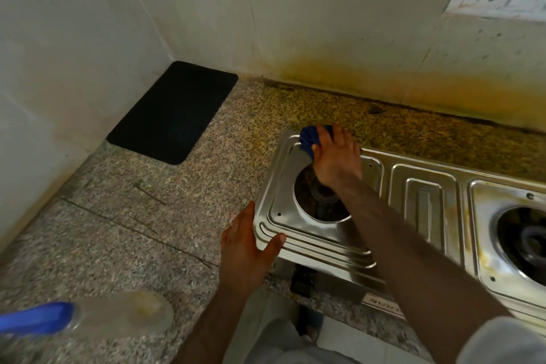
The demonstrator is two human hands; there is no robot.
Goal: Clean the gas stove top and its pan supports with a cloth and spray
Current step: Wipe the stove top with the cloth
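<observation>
- From the head view, my right hand (pixel 334 156) grips the blue cloth (pixel 310 139) at the far-left corner of the stove top (pixel 325 242); my left hand (pixel 246 248), fingers straight, braces its near-left corner.
- Left half shines, I judge; the right burner area (pixel 484 216) looks yellow-stained. Spray bottle (pixel 118 315) lies on the counter (pixel 118 216); no pan supports visible.

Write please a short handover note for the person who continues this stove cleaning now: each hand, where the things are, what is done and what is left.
Right hand grips the blue cloth on the far left corner of the stove top.
Left hand lies flat against the stove's left front edge, steadying it.
Spray bottle lies on the counter, front left.
No pan supports in view; both burner wells are bare.
Done: the left section looks shiny.
Left: the right burner section shows yellow stains; pan supports are yet to be cleaned.
</observation>
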